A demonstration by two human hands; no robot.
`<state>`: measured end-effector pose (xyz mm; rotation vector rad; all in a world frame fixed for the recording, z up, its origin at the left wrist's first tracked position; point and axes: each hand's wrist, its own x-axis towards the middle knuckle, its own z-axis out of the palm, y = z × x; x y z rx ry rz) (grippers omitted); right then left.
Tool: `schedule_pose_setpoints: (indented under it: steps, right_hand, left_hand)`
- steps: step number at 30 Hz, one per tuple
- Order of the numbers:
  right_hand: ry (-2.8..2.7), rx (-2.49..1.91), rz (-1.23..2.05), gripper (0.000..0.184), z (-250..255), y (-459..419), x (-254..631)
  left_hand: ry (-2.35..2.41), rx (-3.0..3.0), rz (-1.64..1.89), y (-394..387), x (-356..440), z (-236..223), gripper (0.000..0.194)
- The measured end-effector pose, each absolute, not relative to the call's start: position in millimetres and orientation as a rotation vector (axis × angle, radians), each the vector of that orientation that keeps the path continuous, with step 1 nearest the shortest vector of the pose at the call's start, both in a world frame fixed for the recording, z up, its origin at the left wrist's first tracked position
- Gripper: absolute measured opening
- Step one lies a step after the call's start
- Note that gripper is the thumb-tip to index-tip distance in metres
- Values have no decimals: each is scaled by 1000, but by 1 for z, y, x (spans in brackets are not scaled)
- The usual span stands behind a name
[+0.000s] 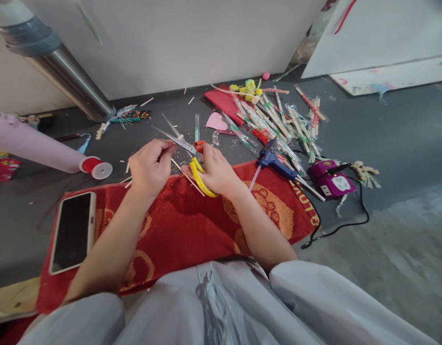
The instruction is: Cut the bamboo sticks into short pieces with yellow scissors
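My right hand (pixel 217 170) is closed around the yellow handle of a pair of scissors (pixel 198 177). Their metal blades are parted and point up and to the left. An orange-red piece (pixel 199 145) shows at my right fingers, by the scissors' pivot. Just left of the blades, my left hand (pixel 151 163) is pinched shut, fingertips close to the lower blade. A small pale bit lies near those fingertips, but I cannot make out what they hold. Below the hands, a thin pale stick (pixel 187 178) slants across the edge of a red towel (pixel 177 225).
Wrapped chopsticks (pixel 271 120) lie piled at the back right, near a pink paper heart (pixel 216 121). A blue glue gun (pixel 276 163) and purple power block (pixel 330 179) with black cord sit right. Left are a phone (pixel 73 232), ribbon spool (pixel 96 167) and metal post (pixel 70 72).
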<state>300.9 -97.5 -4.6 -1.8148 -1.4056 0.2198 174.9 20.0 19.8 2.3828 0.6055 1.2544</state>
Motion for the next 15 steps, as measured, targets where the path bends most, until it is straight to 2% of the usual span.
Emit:
schedule_pose_setpoints:
  steps: [15]
  right_hand:
    - [-1445, -1794, 277, 67, -4, -98, 303]
  left_hand:
    - [613, 2194, 1093, 19, 177, 21, 18]
